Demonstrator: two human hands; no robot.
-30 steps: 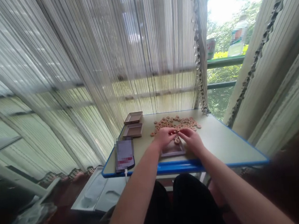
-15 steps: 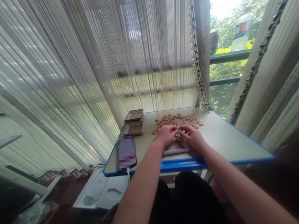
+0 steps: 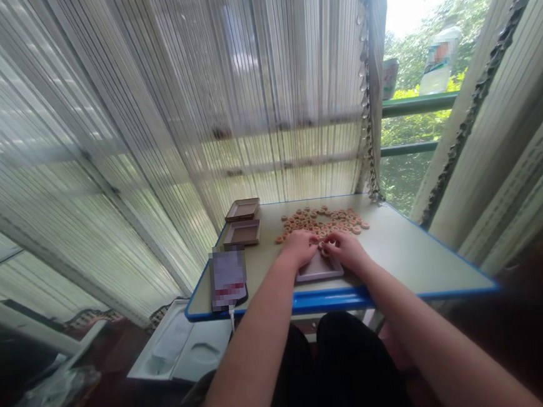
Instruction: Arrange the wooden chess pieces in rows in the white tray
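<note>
Both hands meet over a shallow light tray (image 3: 321, 275) at the table's front edge. My left hand (image 3: 299, 246) reaches in from the left, its fingers bent and pinched at the tray's far side; what it holds is too small to tell. From the right, my right hand (image 3: 350, 251) pinches a small tan ring (image 3: 324, 248) between thumb and fingers, above the far part of the tray. Just beyond the fingers lies a loose spread of small tan rings (image 3: 320, 220), some partly hidden by the hands.
Two shallow brown trays (image 3: 242, 233) sit at the table's back left, the rear one perhaps stacked. A phone (image 3: 229, 279) with a white cable lies at the left edge. Sheer curtains (image 3: 263, 91) hang behind the table (image 3: 426, 260). An open white box (image 3: 183, 345) is below left.
My hands have drawn slightly apart at the fingertips, and the left has shifted a little left. More of the tray's inside shows. The ring spread looks the same.
</note>
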